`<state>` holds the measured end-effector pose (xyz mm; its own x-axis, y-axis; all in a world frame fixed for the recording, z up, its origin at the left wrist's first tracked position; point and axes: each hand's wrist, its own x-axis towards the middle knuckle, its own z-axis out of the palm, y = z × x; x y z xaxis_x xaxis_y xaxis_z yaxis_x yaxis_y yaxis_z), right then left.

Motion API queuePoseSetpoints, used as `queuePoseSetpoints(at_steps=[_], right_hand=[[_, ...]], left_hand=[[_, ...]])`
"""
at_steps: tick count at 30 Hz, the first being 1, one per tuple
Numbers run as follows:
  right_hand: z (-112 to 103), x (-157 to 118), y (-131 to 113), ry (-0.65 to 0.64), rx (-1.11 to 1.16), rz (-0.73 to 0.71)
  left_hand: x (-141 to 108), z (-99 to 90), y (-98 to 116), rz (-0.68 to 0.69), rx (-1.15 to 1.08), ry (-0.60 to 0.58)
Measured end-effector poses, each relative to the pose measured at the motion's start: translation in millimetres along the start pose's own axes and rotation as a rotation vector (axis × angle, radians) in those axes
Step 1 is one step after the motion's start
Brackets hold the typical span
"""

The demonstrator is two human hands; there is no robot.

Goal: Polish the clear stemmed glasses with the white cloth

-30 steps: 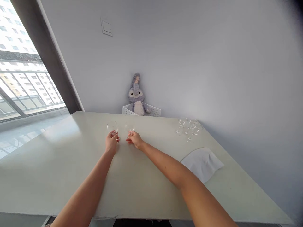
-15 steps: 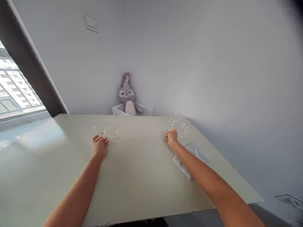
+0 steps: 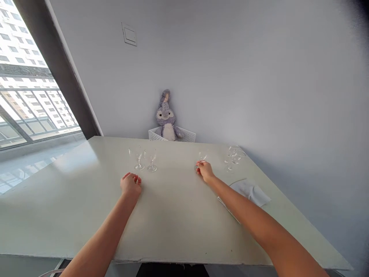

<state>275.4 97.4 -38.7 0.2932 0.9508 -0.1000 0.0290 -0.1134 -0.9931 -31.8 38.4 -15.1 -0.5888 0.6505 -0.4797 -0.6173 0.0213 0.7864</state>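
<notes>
My right hand (image 3: 204, 170) is closed on the lower part of a stemmed glass (image 3: 203, 155), whose bowl shows above the fingers. My left hand (image 3: 131, 184) rests near the table surface with loosely curled, parted fingers and nothing in it. Just beyond it stand two clear stemmed glasses, one at the left (image 3: 139, 166) and one beside it (image 3: 152, 167). More clear glasses (image 3: 230, 168) stand close together toward the right table edge. A pale folded cloth (image 3: 253, 193) lies under and beside my right forearm.
The pale table (image 3: 173, 231) meets grey walls. At its far edge a plush rabbit (image 3: 167, 123) sits in a white perforated basket (image 3: 188, 135). A light switch (image 3: 130, 35) is on the wall, and a window (image 3: 34, 92) is at the left.
My right hand has moved left, away from the right group, with a glass in it. My left hand has drawn back from the two left glasses. The view has shifted left.
</notes>
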Motion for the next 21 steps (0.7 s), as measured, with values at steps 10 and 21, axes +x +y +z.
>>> queuePoseSetpoints(at_steps=[10,21], right_hand=[[126,-89,-5,-0.472,-0.062,-0.024],[-52,-44,1,0.236,0.078,-0.043]], left_hand=[[-57,-10.1,-11,-0.2,0.007,-0.173],[-26,-20.2,2,-0.028,0.185,-0.36]])
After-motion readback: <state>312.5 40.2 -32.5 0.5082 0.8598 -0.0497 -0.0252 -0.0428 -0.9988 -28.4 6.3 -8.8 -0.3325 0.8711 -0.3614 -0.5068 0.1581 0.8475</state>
